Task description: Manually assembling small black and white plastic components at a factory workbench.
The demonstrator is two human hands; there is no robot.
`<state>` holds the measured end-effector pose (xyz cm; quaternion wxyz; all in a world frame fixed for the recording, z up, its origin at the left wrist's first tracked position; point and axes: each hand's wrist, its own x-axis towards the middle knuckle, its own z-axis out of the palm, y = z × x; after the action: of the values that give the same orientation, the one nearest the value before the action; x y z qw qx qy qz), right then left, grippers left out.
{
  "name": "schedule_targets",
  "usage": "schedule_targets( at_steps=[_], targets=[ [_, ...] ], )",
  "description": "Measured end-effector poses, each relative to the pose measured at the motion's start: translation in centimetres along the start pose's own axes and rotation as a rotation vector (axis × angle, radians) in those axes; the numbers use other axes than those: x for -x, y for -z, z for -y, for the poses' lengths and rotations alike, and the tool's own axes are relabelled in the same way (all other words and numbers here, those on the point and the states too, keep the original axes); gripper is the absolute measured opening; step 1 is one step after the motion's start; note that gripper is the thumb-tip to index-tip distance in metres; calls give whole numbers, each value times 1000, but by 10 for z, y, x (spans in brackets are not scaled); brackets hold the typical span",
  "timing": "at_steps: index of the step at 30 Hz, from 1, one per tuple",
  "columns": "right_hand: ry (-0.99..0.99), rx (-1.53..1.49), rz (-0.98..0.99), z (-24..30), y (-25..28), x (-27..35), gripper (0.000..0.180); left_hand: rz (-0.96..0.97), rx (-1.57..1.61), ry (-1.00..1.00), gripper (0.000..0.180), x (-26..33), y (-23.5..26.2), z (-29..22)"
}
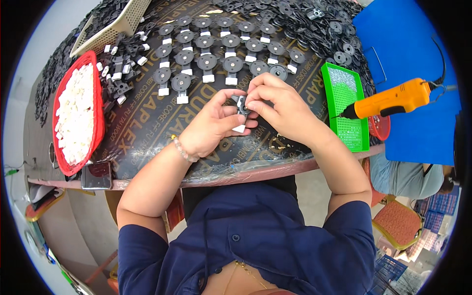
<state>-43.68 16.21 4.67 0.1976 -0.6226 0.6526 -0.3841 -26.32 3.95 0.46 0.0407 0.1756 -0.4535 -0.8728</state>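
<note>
My left hand (209,123) holds a small black plastic part (241,102) with a white block at its lower end, between thumb and fingers. At the part's upper side, my right hand (282,105) has its thumb and forefinger pinched together; whatever they grip is too small to make out. Beyond both hands, rows of black pieces with round discs and white blocks (207,62) lie on the dark printed tabletop (147,132). One black disc (278,72) rests just past my right hand.
Left: a red basket (100,113) of white blocks, loose black parts (118,73), a cream basket (110,27) and a phone (97,175) at the edge. Right: a green tray (365,132) of screws, an orange electric screwdriver (391,100) over it, a red bowl (384,129). Black discs (314,34) heap behind.
</note>
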Motion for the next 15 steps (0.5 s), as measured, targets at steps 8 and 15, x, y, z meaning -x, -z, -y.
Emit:
schedule_targets(
  at_steps=[8,15],
  targets=[
    [-51,299,-363,-12,38,-2,14,21,73,21,47,3,2,-1],
    [-381,1061,-350,-72,95,23,21,-76,45,23,30,4,2,-4]
  ],
)
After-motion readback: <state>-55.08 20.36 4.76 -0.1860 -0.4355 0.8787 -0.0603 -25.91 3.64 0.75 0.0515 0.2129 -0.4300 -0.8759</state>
